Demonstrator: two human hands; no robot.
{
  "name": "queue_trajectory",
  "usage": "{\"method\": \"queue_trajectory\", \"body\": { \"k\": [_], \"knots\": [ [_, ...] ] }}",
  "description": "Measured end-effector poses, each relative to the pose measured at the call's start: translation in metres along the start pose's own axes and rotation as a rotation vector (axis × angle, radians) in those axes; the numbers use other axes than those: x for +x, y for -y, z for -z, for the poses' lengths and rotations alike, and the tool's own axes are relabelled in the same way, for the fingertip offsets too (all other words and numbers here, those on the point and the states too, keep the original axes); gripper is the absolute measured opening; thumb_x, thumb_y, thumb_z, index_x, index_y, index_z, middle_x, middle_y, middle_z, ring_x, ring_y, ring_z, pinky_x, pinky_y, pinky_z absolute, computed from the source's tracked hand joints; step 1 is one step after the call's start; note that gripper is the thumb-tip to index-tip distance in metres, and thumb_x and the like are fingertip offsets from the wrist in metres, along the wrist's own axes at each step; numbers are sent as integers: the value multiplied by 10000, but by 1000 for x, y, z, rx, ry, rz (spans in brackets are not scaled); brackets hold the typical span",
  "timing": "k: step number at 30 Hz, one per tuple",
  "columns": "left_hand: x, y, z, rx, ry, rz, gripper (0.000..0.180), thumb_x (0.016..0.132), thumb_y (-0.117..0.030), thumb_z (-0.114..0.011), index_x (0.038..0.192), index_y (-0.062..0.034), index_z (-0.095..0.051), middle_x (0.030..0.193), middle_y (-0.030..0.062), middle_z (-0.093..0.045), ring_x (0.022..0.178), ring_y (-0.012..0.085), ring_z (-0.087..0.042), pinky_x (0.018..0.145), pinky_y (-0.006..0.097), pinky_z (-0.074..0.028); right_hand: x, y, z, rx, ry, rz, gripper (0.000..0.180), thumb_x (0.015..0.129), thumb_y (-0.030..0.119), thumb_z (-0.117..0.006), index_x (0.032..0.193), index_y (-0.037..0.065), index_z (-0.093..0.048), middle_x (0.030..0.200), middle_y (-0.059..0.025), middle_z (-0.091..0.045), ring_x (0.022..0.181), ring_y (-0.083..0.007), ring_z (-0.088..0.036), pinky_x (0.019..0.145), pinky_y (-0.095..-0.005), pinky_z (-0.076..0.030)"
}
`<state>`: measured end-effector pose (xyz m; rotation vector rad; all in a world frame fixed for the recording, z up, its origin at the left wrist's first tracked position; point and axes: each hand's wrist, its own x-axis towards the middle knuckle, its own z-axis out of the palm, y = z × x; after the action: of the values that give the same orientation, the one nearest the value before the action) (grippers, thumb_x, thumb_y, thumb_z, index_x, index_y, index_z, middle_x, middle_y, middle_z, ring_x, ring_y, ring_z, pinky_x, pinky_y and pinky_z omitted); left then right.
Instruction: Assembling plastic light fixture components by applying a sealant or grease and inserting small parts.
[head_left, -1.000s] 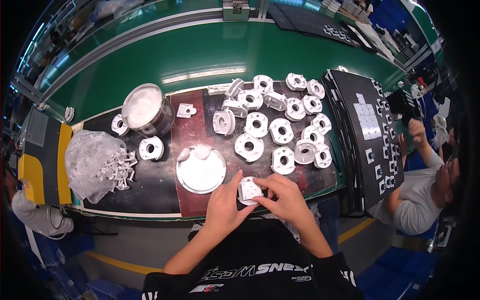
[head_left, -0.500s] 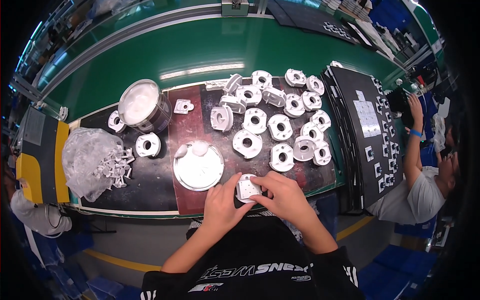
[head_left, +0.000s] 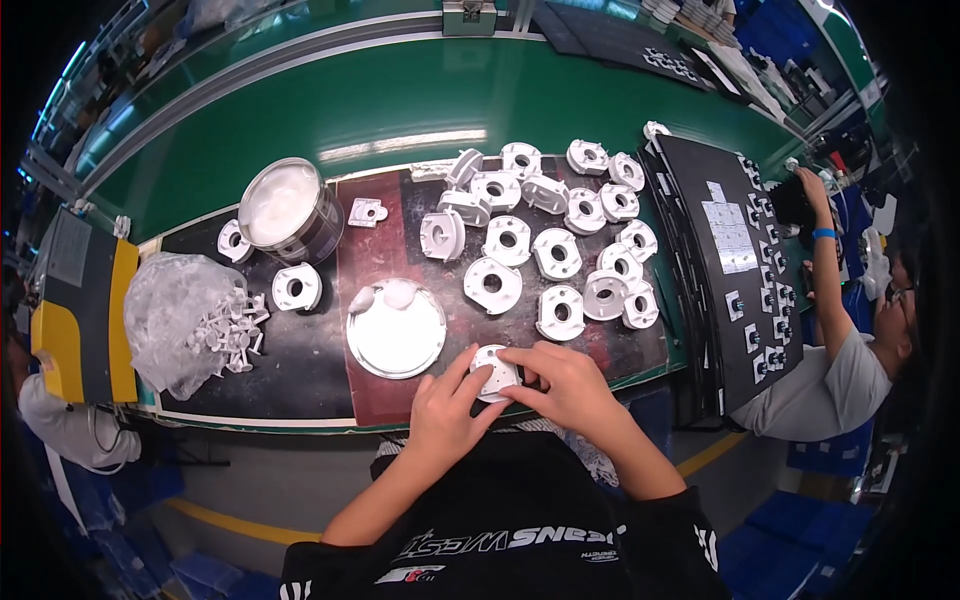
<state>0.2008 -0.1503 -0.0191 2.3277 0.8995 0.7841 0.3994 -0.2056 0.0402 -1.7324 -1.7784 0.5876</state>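
White plastic is filling both grips: the left hand [head_left: 440, 415] and the right hand [head_left: 560, 385] are pinching one round white part [head_left: 495, 372] between curled fingers, at the near edge of the counter [head_left: 300, 350]. Just beyond it a round metal dish [head_left: 396, 335] is lying flat. More white housings [head_left: 545, 240] are crowding the dark mat behind, and a metal tin [head_left: 285, 210] is standing at the left.
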Motion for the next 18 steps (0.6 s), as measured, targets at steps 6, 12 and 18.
{"method": "queue_trajectory", "body": {
  "k": [6,12,18],
  "knots": [
    [2,-1,0,38,-4,-44,497,725,-256,-910,1116,-47,-685,1354,195,-637,926,270,-698,705,357,-460,-10,-3,-1,324,-31,-311,500,766,112,-864,1244,101,-719,745,-19,-560,631,-125,-509,582,-279,-450],
    [4,0,0,82,-2,-83,494,718,-271,-914,1100,-45,-697,1361,192,-637,878,250,-701,697,349,-452,-12,-10,-10,273,-92,-174,468,756,83,-866,1209,82,-747,759,-16,-577,625,-114,-496,579,-262,-431],
    [1,0,-3,99,-10,-89,521,714,-283,-919,1121,-45,-698,1369,195,-634,874,239,-704,691,336,-440,-13,-13,-11,242,-87,-165,464,763,112,-870,1212,98,-755,732,-30,-571,626,-145,-514,576,-297,-447]
  ]
}}
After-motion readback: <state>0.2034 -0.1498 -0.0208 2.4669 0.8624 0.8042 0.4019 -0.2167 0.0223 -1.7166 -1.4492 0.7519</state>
